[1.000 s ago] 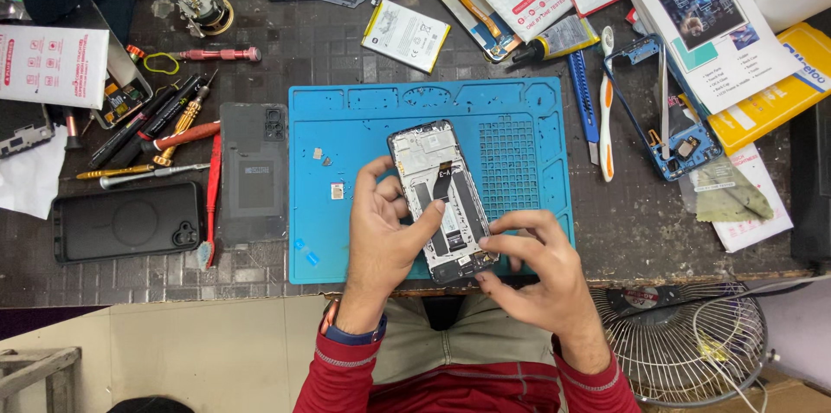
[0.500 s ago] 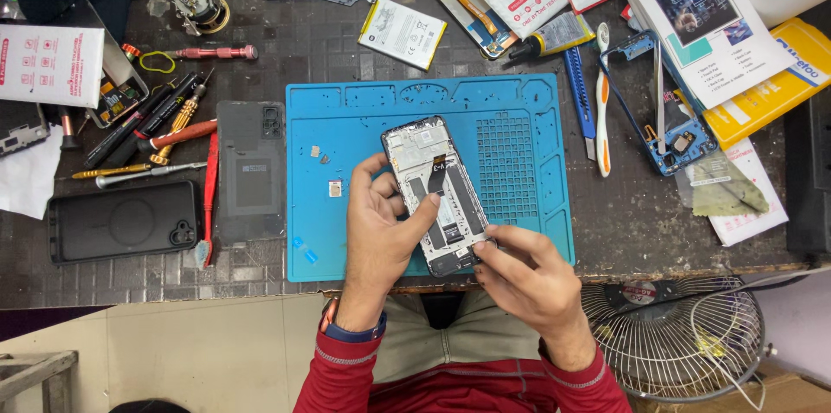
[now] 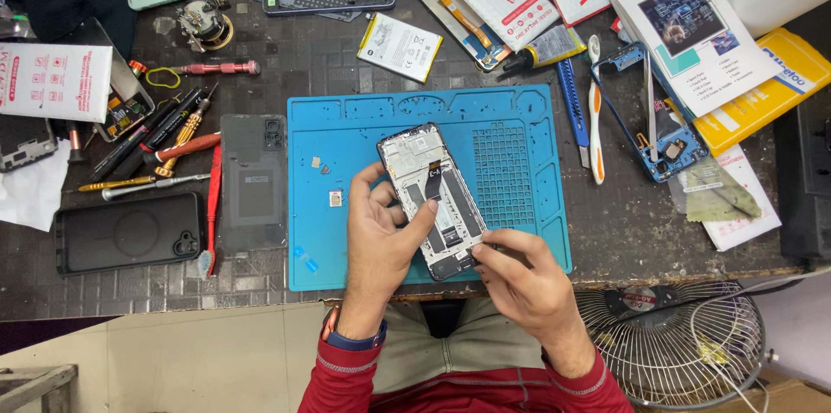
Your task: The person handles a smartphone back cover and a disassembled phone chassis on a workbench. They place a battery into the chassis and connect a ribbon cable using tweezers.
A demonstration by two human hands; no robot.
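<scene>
My left hand (image 3: 385, 235) grips the opened phone (image 3: 435, 198) tilted over the blue mat (image 3: 519, 119) on the desk (image 3: 329, 67), while my right hand (image 3: 528, 279) pinches its lower edge.

1 head camera looks steeply down, fairly close, at a cluttered bench (image 3: 286, 62), lap at bottom edge

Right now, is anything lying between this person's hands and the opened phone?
Nothing visible does. The left hand already grips the opened phone along its side, thumb across its inside, and the right hand pinches its lower end, above the blue mat.
</scene>
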